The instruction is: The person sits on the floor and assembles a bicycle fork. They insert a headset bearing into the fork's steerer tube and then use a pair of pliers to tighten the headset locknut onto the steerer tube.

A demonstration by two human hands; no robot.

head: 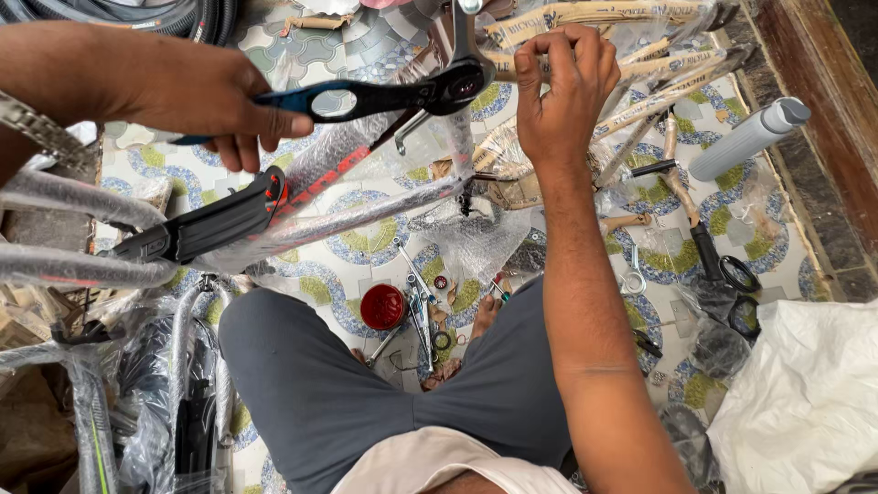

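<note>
My left hand [197,96] grips the blue handle end of a flat black wrench [366,96]. The wrench's head sits on a fitting [462,82] at the top of a bicycle frame [366,183] wrapped in clear bubble film. My right hand [562,87] is closed around the wrapped upper part of the frame just right of that fitting. A black part [206,227] is mounted on the frame's lower tube, below my left hand. My legs in grey shorts are below the frame.
On the patterned tile floor lie a red round tin [382,306], loose tools [419,302], small washers, a grey spray can [750,139], wrapped bicycle parts [640,82] and a white sack [805,393]. Wrapped tyres and tubes [73,238] crowd the left side.
</note>
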